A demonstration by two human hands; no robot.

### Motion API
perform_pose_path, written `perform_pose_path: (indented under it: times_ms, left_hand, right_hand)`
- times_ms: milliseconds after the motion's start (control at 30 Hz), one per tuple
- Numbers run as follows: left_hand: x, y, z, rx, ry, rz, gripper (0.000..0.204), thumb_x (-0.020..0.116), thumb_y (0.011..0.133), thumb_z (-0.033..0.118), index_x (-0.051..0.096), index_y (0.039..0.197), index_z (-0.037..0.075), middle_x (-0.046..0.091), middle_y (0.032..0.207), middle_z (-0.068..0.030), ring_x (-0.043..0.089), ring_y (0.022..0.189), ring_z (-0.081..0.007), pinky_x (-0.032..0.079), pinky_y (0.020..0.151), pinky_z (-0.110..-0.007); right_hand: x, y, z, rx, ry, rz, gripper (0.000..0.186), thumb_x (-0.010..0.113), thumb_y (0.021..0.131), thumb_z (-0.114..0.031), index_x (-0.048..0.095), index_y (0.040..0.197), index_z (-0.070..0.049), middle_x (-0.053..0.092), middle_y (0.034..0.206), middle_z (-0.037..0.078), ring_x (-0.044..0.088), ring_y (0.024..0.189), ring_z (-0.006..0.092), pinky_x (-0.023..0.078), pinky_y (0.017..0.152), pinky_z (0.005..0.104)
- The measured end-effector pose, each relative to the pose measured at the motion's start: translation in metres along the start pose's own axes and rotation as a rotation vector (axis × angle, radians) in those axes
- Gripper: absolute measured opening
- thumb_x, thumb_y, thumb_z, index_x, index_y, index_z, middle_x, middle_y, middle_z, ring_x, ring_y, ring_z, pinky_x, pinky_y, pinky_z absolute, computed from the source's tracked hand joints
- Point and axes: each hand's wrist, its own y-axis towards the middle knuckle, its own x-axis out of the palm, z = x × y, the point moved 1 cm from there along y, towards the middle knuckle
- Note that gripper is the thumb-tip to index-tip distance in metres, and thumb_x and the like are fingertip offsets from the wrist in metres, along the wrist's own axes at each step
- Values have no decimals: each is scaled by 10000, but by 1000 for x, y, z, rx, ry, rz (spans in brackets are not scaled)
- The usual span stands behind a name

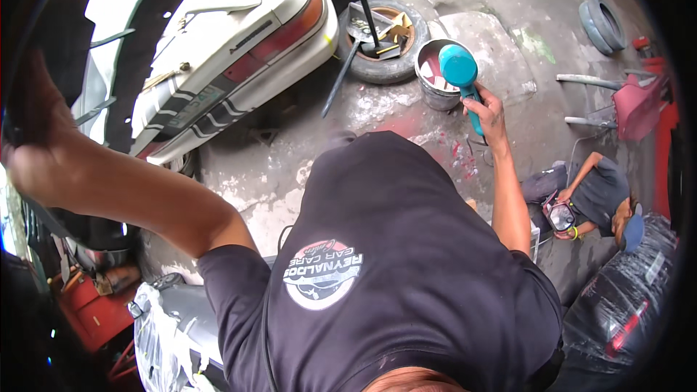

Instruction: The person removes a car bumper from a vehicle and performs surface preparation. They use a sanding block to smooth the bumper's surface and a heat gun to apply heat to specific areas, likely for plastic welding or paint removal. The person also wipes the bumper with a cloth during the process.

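Note:
My right hand (pixel 488 110) is closed round the handle of a teal power tool with a round head (pixel 457 65), which looks like a polisher. The tool's head is above the rim of a bucket (pixel 440 96) with reddish stains inside, and I cannot tell if they touch. On the far left my left hand (pixel 35 141) is raised close to the camera, dark and blurred, its fingers hard to make out. Just beside it is a large dark panel-like shape (pixel 120 94) with small holes; whether the hand touches it is unclear.
A white car (pixel 298 43) stands front left. Beyond the bucket lies a tire (pixel 385 69) holding tools and scraps. Tires (pixel 602 25) and a red chair (pixel 639 105) are far right. A person (pixel 599 196) crouches on the right, holding a round-faced part. Plastic-wrapped parts (pixel 170 327) lie near left.

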Motion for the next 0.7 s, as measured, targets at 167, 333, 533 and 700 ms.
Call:
perform_pose_path:
  times_ms: [167,333,533,700]
  left_hand:
    - [1,-107,-49,-57,-41,224,489,571,916,44,397,1295,-212,535,1281,-340,561,1190,-479,501,1055,-572]
    - [-77,-201,-127,-289,160,737,299,621,902,73,581,1149,-91,652,1147,-206,644,1045,-334,587,925,-415]
    - [-207,-312,-253,-729,75,1071,164,735,832,77,625,913,-12,661,881,-101,639,761,-170,554,653,-258]
    - [-225,-374,-328,-973,-74,1319,195,751,823,115,619,939,29,670,838,-97,640,663,-208,538,570,-273]
  right_hand:
    - [-6,-3,39,80,0,-27,515,668,813,-203,633,1285,1,626,801,14,568,694,91,451,650,265]
    - [-12,-28,49,177,-110,-29,488,657,790,-189,649,1240,-1,623,785,11,581,712,108,468,684,286]
    - [-29,-57,80,450,-232,-50,554,673,767,-159,634,1307,-41,661,813,42,608,706,125,497,701,305]
    - [-39,-67,90,628,-410,-102,593,680,776,-133,592,1353,-23,698,969,102,650,764,162,519,737,323]
